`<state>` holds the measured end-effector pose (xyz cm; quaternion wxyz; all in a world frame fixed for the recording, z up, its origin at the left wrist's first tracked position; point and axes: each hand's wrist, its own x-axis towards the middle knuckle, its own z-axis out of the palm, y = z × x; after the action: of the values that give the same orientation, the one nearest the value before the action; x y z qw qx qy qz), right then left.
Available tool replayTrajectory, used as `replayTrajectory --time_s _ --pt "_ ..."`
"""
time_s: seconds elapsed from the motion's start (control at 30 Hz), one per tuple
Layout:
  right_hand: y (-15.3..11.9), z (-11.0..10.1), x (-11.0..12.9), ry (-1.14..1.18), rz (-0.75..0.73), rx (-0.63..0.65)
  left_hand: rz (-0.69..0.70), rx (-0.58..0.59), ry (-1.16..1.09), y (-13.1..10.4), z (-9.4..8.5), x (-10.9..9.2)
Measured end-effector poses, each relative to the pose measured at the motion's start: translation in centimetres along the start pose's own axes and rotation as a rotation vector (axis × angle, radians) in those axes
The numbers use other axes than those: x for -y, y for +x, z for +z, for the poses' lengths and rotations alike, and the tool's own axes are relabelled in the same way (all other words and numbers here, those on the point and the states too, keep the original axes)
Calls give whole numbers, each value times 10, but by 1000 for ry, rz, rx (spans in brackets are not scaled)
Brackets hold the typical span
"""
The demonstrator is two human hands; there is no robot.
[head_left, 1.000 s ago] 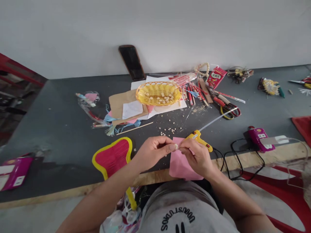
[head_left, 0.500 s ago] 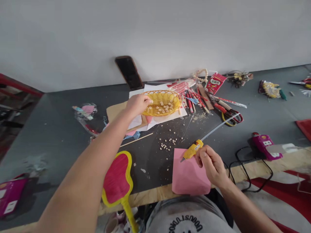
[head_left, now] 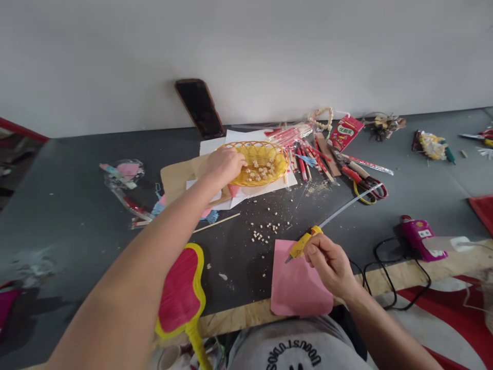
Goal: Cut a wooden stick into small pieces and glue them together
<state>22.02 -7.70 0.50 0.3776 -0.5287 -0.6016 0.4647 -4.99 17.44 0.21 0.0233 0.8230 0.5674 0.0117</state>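
My left hand (head_left: 226, 165) reaches into the left side of a yellow woven basket (head_left: 279, 172), its fingers pinched together. Whatever lies between the fingertips, if anything, is too small to make out. Several small pale knobbly clusters (head_left: 262, 170) lie inside the basket. My right hand (head_left: 329, 264) is wrapped round the handle of a yellow hot glue gun (head_left: 300, 246), with a long translucent glue stick (head_left: 346, 204) sticking out of its back. The nozzle points down-left above a pink sheet (head_left: 298, 288) at the table's front edge. Small pale cut bits (head_left: 262, 236) are scattered between basket and sheet.
A yellow-rimmed pink paddle shape (head_left: 181, 293) lies at the front left beside my forearm. A phone (head_left: 199, 108) leans on the wall. Pliers (head_left: 354, 172), scissors (head_left: 379, 190) and red-wrapped sticks (head_left: 304, 159) lie right of the basket. A purple power strip (head_left: 421, 239) with black cable sits farther right.
My left hand has moved slightly deeper into the basket's left side. My right hand and the glue gun have barely moved, and the view has shifted a little.
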Motion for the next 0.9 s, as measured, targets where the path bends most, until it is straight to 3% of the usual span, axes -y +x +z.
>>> replayTrajectory --time_s 0.33,0.5,0.6,0.73,0.9 --pt "4 2 0 -17 -16 29 -110 -29 -227 1 0 8" --pt "4 -2 2 -30 -43 17 -224 -122 -317 -12 -22 -2" --pt "1 -3 2 -48 -70 -32 -271 -179 -401 -38 -44 -16" --pt "-6 -2 2 -68 -103 -59 -155 -142 -448 -85 -65 -43" --pt "-15 -8 4 -118 -163 -37 -116 -152 -546 -147 -58 -73"
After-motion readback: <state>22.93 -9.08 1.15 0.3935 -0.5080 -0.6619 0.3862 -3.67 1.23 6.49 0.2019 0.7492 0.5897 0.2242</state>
